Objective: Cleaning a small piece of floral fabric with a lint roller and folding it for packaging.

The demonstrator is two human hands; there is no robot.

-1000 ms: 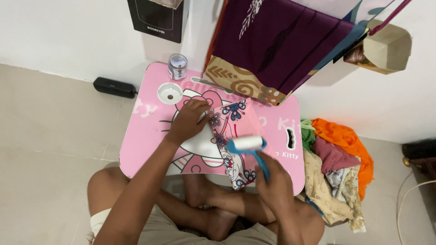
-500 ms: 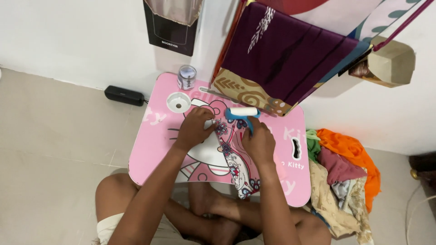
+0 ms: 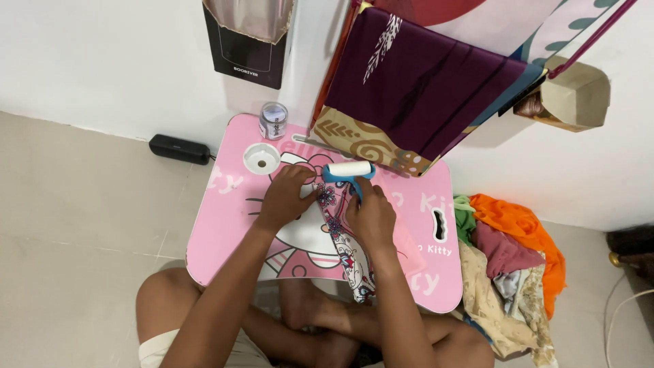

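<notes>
A pink lap table (image 3: 225,225) with a cartoon cat print stands over my crossed legs. A strip of white cloth with a floral pattern (image 3: 344,242) lies across its middle and hangs over the near edge. My left hand (image 3: 286,197) presses flat on the cloth's far end. My right hand (image 3: 371,215) grips the blue handle of a lint roller (image 3: 349,170), whose white roll sits at the cloth's far end.
A small clear jar (image 3: 273,120) stands at the table's far edge, beside a round cup recess (image 3: 261,158). Purple and patterned fabric (image 3: 415,88) hangs over the far right. A black bar-shaped device (image 3: 180,149) lies on the floor at left. Piled clothes (image 3: 507,266) lie at right.
My right hand has carried the lint roller from the near right of the table up to the cloth's far end. My left hand has stayed on the cloth.
</notes>
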